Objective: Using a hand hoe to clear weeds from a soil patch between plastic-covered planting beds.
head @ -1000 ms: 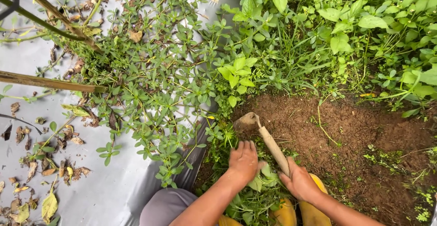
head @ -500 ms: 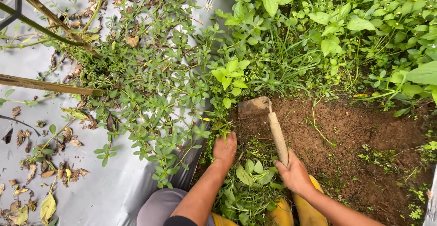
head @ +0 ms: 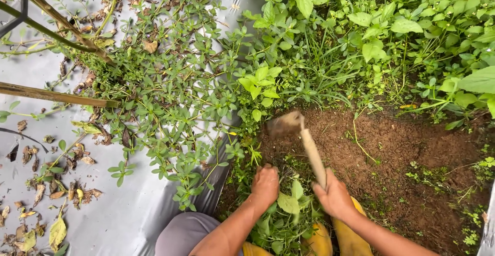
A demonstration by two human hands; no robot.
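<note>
Grey plastic sheeting (head: 77, 220) covers the ground on the left side of this garden plot, littered with dry brown leaves (head: 49, 194) and crossed by bamboo stakes (head: 51, 95) that run in from the left edge. Low creeping weeds (head: 170, 96) with small rounded leaves sprawl over the sheeting's inner edge, and taller leafy plants (head: 392, 34) crowd the upper right. Below them lies a patch of bare brown soil (head: 412, 153) — loose, crumbly, dotted with a few small seedlings.

At the lower middle, the left hand (head: 265, 185) is curled into a closed grip down among a clump of green weeds (head: 289, 209) at the soil's near edge; it seems to clutch stems there, though what exactly sits inside the fist cannot be told. Just to its right, the right hand (head: 335, 199) is wrapped firmly around the lower end of a small hoe (head: 301, 137). Its pale wooden handle slants up and to the left from the fist, and the soil-caked blade sits at the border where the weeds meet the bare soil — somewhat blurred. Yellow boots (head: 348, 235) show beneath the right forearm, and a grey-clad knee (head: 180, 233) lies at the bottom edge, left of the arms.
</note>
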